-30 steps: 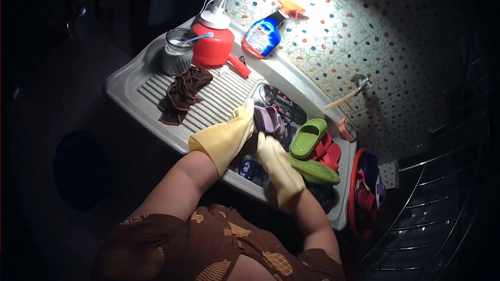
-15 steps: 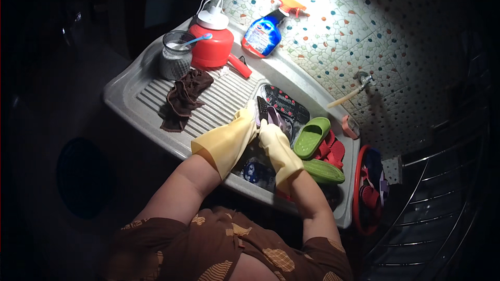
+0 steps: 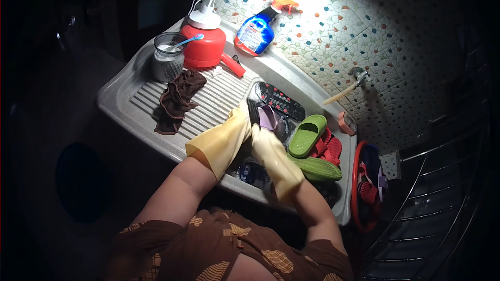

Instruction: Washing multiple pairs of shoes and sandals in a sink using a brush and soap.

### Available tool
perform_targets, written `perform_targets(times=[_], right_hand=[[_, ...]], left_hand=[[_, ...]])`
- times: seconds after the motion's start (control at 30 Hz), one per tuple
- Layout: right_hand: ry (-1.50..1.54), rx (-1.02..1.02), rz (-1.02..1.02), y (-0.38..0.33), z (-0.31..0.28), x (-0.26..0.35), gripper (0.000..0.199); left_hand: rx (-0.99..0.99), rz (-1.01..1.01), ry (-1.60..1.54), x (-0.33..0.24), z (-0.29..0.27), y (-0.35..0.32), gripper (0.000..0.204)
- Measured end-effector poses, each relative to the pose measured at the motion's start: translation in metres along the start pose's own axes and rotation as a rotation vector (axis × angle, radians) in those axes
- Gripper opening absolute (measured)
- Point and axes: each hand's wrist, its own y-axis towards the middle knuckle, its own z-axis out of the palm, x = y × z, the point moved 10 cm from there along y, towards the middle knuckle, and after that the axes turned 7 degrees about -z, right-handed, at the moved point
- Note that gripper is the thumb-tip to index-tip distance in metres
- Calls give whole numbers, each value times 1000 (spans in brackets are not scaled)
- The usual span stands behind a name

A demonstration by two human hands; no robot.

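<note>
Both hands wear long pale yellow rubber gloves and work close together over the sink basin. My left hand (image 3: 239, 118) is closed at the edge of a purple slipper (image 3: 267, 117), its fingertips partly hidden. My right hand (image 3: 262, 138) is closed just below a dark ridged piece (image 3: 253, 111) that looks like a scrubbing brush, between the left fingers and the slipper; the grip itself is hidden. Behind them a black sole with red dots (image 3: 281, 101) leans on the basin wall. To the right lie a green slipper (image 3: 308, 136), another green slipper (image 3: 317, 168) and red slippers (image 3: 331, 147).
The grey sink (image 3: 121, 85) has a ribbed drainboard with a brown cloth (image 3: 179, 101), a glass jar (image 3: 168, 62), a red jug (image 3: 204, 47) and a blue spray bottle (image 3: 254, 33). A tap (image 3: 360, 75) with a hose juts from the wall. A red basin (image 3: 354, 198) stands at right.
Both gloved hands have shifted slightly left with the dark ridged piece, and more of the purple slipper shows. The whole view has also moved a little.
</note>
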Motion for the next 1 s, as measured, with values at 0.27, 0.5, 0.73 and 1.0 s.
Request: perform_targets(times=[0.27, 0.5, 0.73, 1.0], right_hand=[[180, -35, 100, 2, -4, -18, 60], [19, 120, 81, -39, 20, -32, 62], [185, 105, 278, 9, 13, -36, 61], [45, 119, 143, -42, 11, -30, 66]], left_hand=[[-23, -50, -76, 8, -1, 8, 64], [9, -53, -63, 4, -5, -12, 62], [15, 60, -1, 12, 10, 35, 62], [147, -35, -115, 19, 13, 27, 59]])
